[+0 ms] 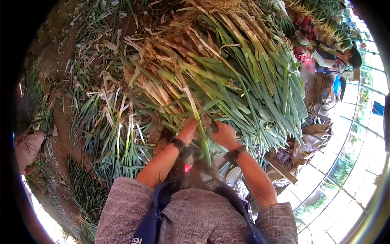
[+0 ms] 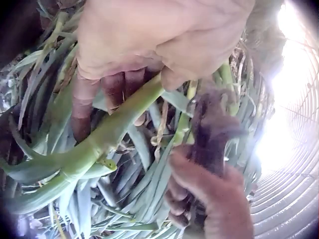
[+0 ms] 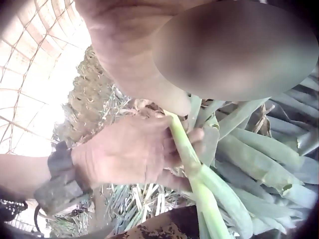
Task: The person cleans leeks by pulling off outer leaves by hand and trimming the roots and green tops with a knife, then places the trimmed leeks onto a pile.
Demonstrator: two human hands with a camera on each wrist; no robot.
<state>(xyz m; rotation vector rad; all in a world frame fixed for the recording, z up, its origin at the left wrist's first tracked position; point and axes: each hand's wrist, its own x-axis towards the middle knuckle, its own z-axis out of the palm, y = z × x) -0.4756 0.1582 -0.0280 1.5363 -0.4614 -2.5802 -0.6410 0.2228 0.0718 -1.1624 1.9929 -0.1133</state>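
Observation:
My left hand grips a long leek stalk whose leaves hang toward my body. In the left wrist view, the left hand pinches the green stalk between thumb and fingers. Just right of it, the right hand has its fingers curled round a dark object, blurred in the left wrist view; its exact kind I cannot tell. The right wrist view shows the left hand round the stalk, with the right hand close above, its thumb by the stalk's pale end.
A large heap of leeks lies ahead, roots toward the upper left. Smaller bunches and loose leaves are on the ground at left. A seated person is at upper right, beside a netted wall. Part of another person shows at far left.

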